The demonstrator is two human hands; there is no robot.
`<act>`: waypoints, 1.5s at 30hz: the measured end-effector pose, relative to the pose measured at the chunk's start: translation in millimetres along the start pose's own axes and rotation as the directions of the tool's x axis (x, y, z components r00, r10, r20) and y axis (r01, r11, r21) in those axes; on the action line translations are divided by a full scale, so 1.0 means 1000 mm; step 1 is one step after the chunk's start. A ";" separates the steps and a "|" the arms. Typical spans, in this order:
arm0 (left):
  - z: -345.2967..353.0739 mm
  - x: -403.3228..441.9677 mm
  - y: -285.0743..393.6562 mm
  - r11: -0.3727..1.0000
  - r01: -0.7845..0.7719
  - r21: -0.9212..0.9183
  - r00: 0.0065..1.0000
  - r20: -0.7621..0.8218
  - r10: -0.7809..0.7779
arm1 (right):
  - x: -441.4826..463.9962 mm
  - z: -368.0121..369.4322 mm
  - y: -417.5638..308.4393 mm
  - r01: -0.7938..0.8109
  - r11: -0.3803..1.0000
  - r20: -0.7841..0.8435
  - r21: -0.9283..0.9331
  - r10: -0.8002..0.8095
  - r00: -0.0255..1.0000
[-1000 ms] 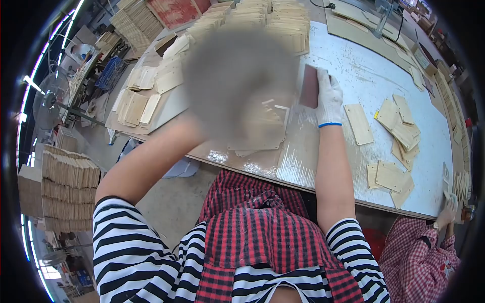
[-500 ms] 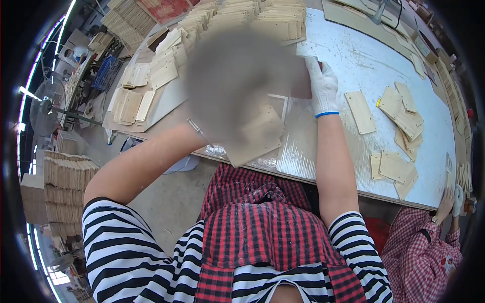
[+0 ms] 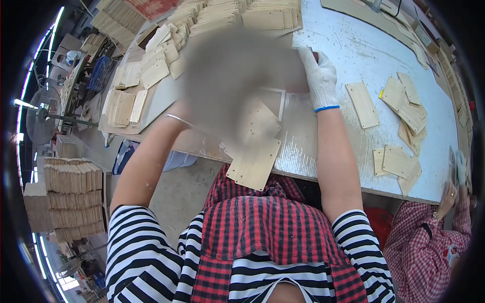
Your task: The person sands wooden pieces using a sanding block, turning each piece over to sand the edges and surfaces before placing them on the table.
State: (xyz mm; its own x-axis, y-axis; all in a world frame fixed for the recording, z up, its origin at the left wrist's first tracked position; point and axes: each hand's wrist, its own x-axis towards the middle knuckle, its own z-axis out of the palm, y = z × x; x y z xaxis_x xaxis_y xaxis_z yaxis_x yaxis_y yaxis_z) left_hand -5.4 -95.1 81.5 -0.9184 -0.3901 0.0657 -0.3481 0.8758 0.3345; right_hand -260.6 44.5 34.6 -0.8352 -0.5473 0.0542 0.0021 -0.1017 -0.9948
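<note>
My right hand [image 3: 322,78], in a white knit glove with a blue cuff, is closed round a flat reddish-brown piece [image 3: 298,81]. A grey blur hides much of that piece, so its kind is unclear. The same blur covers my left hand; only its wrist with a thin bracelet shows, at the left of the blur. Below the blur, a thin wooden panel [image 3: 255,165] with small holes juts over the table's front edge, tilted towards my apron. Another holed panel [image 3: 263,117] lies just behind it, partly blurred, beside a pale strip [image 3: 281,103] on the table.
Rows of stacked panels [image 3: 217,19] stand at the back of the table [image 3: 343,45], with smaller piles [image 3: 124,108] to the left. Loose panels [image 3: 404,108] lie on the right. A co-worker in a checked sleeve [image 3: 422,242] is at the right edge. Tall wood stacks [image 3: 73,194] stand left.
My left forearm has swung away from me and the wrist sits farther left. The front panel now shows nearer to me, past the table edge. My right hand has shifted slightly away, still holding the reddish-brown piece.
</note>
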 end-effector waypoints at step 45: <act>0.006 0.279 -0.038 0.902 0.210 -0.376 0.935 -0.194 -0.298 | 0.009 0.010 0.003 0.069 0.971 0.007 -0.228 -0.069 0.998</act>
State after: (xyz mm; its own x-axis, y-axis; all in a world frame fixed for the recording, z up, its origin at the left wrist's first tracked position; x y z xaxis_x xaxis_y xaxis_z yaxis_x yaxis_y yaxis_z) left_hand -249.2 -235.3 81.1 -0.7181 -0.6810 0.1438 -0.4363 0.6014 0.6693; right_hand -262.4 31.4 33.3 -0.8293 -0.5449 0.1238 -0.1813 0.0530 -0.9820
